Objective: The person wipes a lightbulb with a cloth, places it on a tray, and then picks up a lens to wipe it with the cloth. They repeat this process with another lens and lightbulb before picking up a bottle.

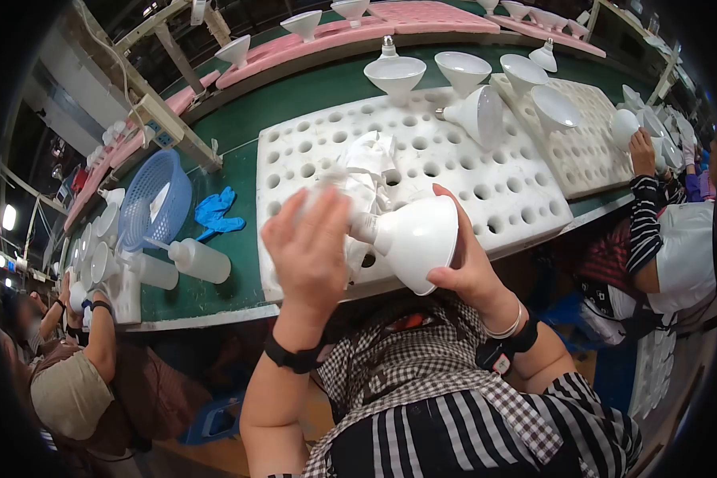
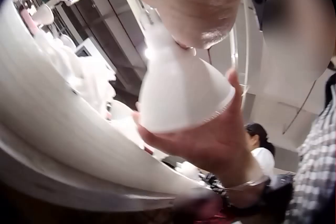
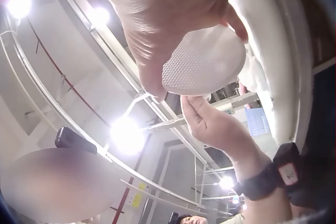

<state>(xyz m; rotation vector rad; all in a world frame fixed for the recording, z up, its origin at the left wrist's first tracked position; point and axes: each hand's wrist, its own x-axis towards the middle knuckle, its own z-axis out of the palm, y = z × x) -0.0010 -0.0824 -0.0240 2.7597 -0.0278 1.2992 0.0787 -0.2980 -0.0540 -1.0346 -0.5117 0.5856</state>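
Note:
A white reflector bulb (image 1: 419, 243) lies on its side in the air, its narrow base end turned left. My right hand (image 1: 479, 267) grips it around the wide rim, thumb on the near side and fingers on the far side. In the right wrist view the dimpled lens (image 3: 202, 64) faces that palm. My left hand (image 1: 307, 247), blurred, is raised right beside the base end. A blurred whitish patch shows at its fingertips; I cannot tell whether the fingers hold something. Crumpled white cloth or paper (image 1: 368, 155) lies behind the hands on the white foam tray (image 1: 295, 171).
More reflector bulbs (image 1: 395, 73) stand along the far side of the tray, one (image 1: 479, 118) lying tilted. A second foam tray (image 1: 593, 151) adjoins at right. To the left are a blue basket (image 1: 155, 199), a blue glove (image 1: 217, 212) and squeeze bottles (image 1: 201, 260). People work on both sides.

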